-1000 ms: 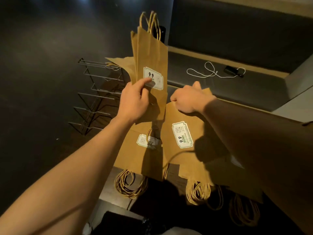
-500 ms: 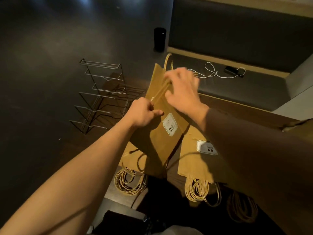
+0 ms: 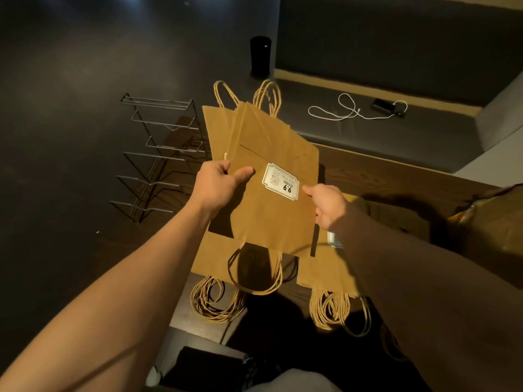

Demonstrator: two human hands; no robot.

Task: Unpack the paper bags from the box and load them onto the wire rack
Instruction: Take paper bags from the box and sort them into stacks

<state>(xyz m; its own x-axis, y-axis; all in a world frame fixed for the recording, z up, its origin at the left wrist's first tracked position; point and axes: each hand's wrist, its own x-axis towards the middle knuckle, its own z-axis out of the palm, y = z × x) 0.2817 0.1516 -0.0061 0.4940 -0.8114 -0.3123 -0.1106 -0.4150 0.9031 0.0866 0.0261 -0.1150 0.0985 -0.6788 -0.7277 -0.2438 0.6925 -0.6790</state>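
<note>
I hold a small stack of flat brown paper bags (image 3: 271, 216) in front of me, the top one showing a white "9.9" label. My left hand (image 3: 218, 185) grips the stack's left edge, thumb on top. My right hand (image 3: 328, 205) pinches its right edge. Some handles point away from me, one pair hangs toward me. Beneath lie two piles of bags (image 3: 325, 273) with rope handles bunched at the near side. The wire rack (image 3: 158, 157) stands on the floor to the left, its tiers bare. The box is not clearly visible.
A wooden surface (image 3: 382, 176) carries the piles. Behind it runs a dark bench (image 3: 368, 137) with a white cable (image 3: 348, 111) and a small black device (image 3: 385, 106). A black cylinder (image 3: 260, 56) stands on the dark floor beyond.
The held bags have turned from a tilted edge-on grip to lying flat between both hands. My right hand moved from the top handles down to the right edge.
</note>
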